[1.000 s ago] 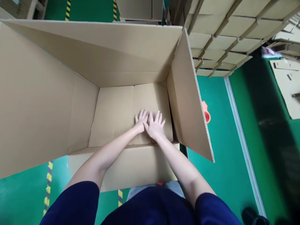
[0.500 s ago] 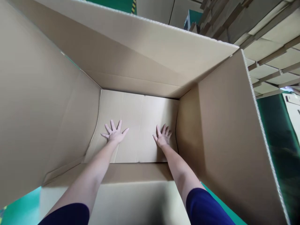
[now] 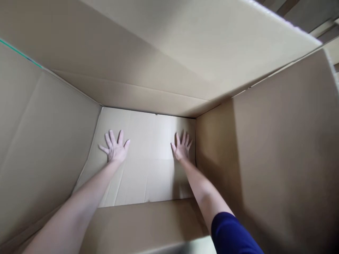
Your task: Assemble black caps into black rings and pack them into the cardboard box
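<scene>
Both arms reach down inside a large cardboard box (image 3: 265, 148) whose walls rise on every side. My left hand (image 3: 116, 147) lies with fingers spread on the left part of a cardboard sheet (image 3: 150, 155) at the bottom. On the right part of that sheet, close to the right wall, my right hand (image 3: 182, 147) rests with its fingers spread too. Neither hand holds anything. Fold lines cross the sheet, and a shadow falls along its right side.
The far wall's flap (image 3: 212, 46) stands tilted up and outward. Beyond its right corner, stacked cardboard (image 3: 312, 17) shows blurred. The near wall (image 3: 143, 225) of the box runs below my forearms.
My view has moved closer and lower into the box, so the walls fill more of the picture. My hands stay spread on the bottom sheet, the left slightly nearer the left wall.
</scene>
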Motion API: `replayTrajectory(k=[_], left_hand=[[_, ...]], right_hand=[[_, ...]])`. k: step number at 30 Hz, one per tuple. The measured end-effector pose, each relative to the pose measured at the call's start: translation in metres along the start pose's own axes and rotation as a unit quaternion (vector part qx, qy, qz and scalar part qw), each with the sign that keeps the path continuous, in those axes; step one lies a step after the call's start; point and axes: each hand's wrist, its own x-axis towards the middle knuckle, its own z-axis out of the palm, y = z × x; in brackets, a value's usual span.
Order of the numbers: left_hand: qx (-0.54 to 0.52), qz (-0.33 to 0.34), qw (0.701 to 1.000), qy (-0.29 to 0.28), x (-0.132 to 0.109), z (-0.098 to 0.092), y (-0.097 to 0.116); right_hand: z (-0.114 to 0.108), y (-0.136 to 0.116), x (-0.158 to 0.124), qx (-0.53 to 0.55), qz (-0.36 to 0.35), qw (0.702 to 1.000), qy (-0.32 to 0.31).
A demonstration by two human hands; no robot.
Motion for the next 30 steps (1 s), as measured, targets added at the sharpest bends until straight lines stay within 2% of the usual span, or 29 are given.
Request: replayTrajectory(k=[2, 4, 7, 9, 12, 14, 16, 18, 21, 23, 26, 30], left_hand=[[-0.002, 0.048, 0.999, 0.011, 0.010, 0.004, 0.020], [-0.005, 0.106, 0.994, -0.003, 0.011, 0.007, 0.043], [-0.016, 0.220, 0.973, -0.070, -0.011, 0.008, 0.070], [-0.030, 0.318, 0.935, -0.156, -0.042, 0.004, 0.076], [-0.038, 0.433, 0.850, -0.298, -0.096, -0.001, 0.063], [-0.001, 0.459, 0.822, -0.337, -0.119, 0.002, 0.047], [0.046, 0.448, 0.827, -0.337, -0.126, 0.012, 0.031], [0.067, 0.427, 0.838, -0.333, -0.121, 0.027, 0.018], [0.030, 0.420, 0.841, -0.340, -0.108, 0.049, 0.004], [-0.021, 0.414, 0.844, -0.340, -0.105, 0.057, -0.001], [-0.062, 0.395, 0.851, -0.341, -0.108, 0.058, 0.000], [-0.026, 0.374, 0.865, -0.333, -0.111, 0.046, 0.001]], right_hand=[[-0.007, -0.009, 0.024, 0.012, -0.064, 0.997, 0.041], [-0.017, -0.022, 0.051, 0.025, -0.136, 0.989, 0.061], [-0.035, -0.040, 0.092, 0.051, -0.157, 0.985, 0.051], [-0.047, -0.050, 0.116, 0.060, -0.144, 0.987, 0.027], [-0.059, -0.060, 0.133, 0.062, -0.153, 0.986, 0.000], [-0.058, -0.064, 0.124, 0.070, -0.160, 0.985, 0.014], [-0.048, -0.064, 0.097, 0.076, -0.170, 0.981, 0.049], [-0.030, -0.058, 0.058, 0.070, -0.196, 0.976, 0.070], [0.003, -0.039, -0.002, 0.046, -0.261, 0.964, 0.017], [0.020, -0.026, -0.027, 0.036, -0.298, 0.953, -0.043], [0.033, -0.017, -0.035, 0.041, -0.314, 0.944, -0.095], [0.034, -0.022, -0.038, 0.058, -0.296, 0.949, -0.089]])
